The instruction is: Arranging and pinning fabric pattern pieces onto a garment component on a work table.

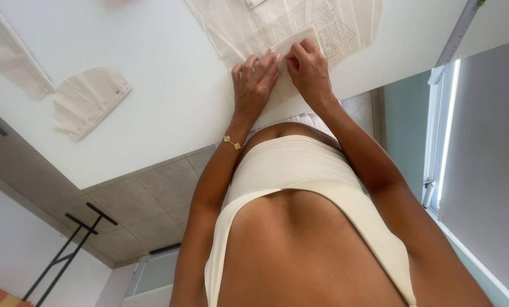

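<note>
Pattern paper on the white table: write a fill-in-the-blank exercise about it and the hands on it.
1. The pattern paper lies on a table coloured ____.
2. The gold bracelet is worn on the ____ wrist.
3. The left hand and right hand meet with their fingertips on a small ____ slip lying on the pattern paper.
4. The metal ruler lies toward the person's ____ side.

Missing words: white; left; paper; right
</note>
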